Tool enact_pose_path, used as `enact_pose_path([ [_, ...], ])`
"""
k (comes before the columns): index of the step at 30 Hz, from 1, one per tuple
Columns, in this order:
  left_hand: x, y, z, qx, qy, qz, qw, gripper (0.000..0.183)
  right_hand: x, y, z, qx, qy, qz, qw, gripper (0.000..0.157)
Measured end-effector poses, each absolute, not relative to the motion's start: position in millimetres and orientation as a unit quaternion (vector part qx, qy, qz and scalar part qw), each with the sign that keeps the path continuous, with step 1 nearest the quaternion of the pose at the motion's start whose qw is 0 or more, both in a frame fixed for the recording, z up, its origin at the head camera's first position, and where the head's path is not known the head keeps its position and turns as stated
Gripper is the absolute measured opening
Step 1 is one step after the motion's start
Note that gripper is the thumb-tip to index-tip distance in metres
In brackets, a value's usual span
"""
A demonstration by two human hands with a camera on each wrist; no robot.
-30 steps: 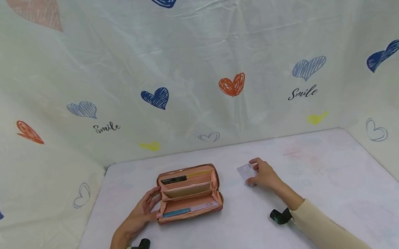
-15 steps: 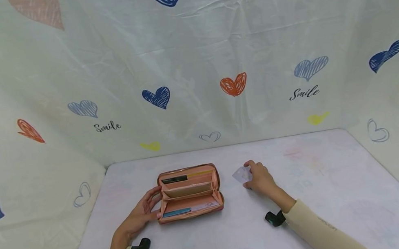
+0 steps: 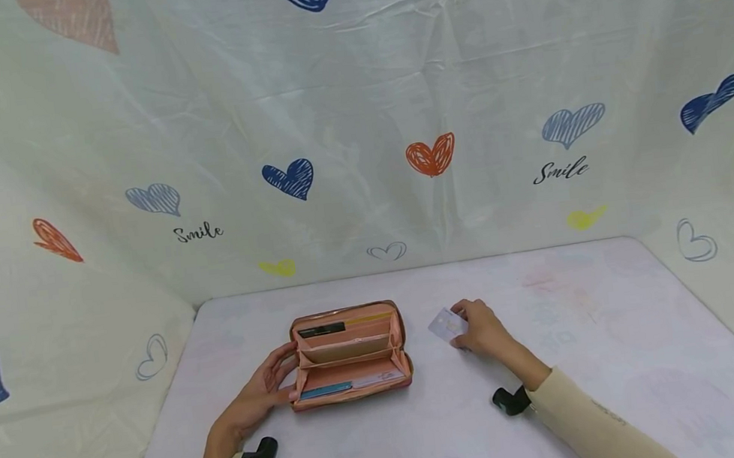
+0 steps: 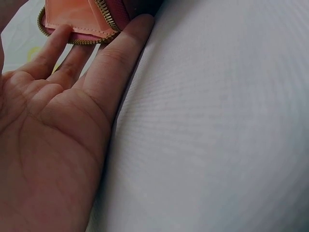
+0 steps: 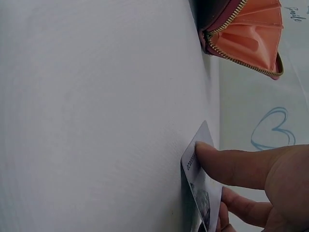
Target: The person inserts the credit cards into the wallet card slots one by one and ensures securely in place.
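Note:
An orange-pink zip wallet (image 3: 347,355) stands spread wide on the table, its pockets facing up. My left hand (image 3: 265,388) rests at its left end, the thumb at the near corner and fingers at the far one. In the left wrist view those fingers (image 4: 113,63) reach nearly straight to the zipped edge. To the right of the wallet, my right hand (image 3: 483,329) pinches a pale card (image 3: 446,323) by its right side. The right wrist view shows the thumb pressed on the card's printed face (image 5: 190,162), which tilts close over the table.
Inside the wallet, a black strip (image 3: 321,330) and a yellow edge (image 3: 367,319) show in the far slot. A blue card edge (image 3: 326,390) and a whitish one (image 3: 377,379) show in the near slot. A heart-printed white curtain (image 3: 364,206) hangs behind the table (image 3: 392,445).
My right hand has shifted slightly left with the card, toward the wallet, and the card has turned a little. The left hand and wallet have stayed in place.

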State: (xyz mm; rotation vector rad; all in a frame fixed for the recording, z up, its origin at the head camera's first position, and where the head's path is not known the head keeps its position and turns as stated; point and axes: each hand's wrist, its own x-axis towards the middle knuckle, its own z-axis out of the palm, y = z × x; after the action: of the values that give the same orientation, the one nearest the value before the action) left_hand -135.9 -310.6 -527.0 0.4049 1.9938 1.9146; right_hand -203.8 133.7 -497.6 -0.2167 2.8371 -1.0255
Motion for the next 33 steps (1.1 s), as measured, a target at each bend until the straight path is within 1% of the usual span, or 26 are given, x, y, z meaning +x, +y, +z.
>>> enact_pose_path([
  [7, -135.6, -310.2, -527.4, 0.139, 0.704, 0.674, 0.175, 0.087, -203.3, 141.1, -492.7, -0.093, 0.922, -0.374, 0.047, 0.028],
  [11, -135.7, -310.6, -527.1, 0.145, 0.703, 0.674, 0.174, 0.087, -201.9, 143.5, -487.1, -0.103, 0.914, -0.391, 0.046, 0.020],
  [18, -137.0, -310.4, -527.2, 0.153, 0.701, 0.675, 0.173, 0.086, -198.4, 145.3, -472.0, -0.124, 0.897, -0.424, 0.034, 0.017],
  [28, -136.3, -309.6, -525.6, 0.148, 0.703, 0.674, 0.173, 0.087, -202.3, 137.9, -451.3, -0.129, 0.882, -0.453, 0.004, 0.019],
  [33, -135.5, -310.8, -525.7, 0.147, 0.705, 0.673, 0.169, 0.088, -205.3, 129.7, -445.6, -0.150, 0.873, -0.464, -0.019, 0.019],
])
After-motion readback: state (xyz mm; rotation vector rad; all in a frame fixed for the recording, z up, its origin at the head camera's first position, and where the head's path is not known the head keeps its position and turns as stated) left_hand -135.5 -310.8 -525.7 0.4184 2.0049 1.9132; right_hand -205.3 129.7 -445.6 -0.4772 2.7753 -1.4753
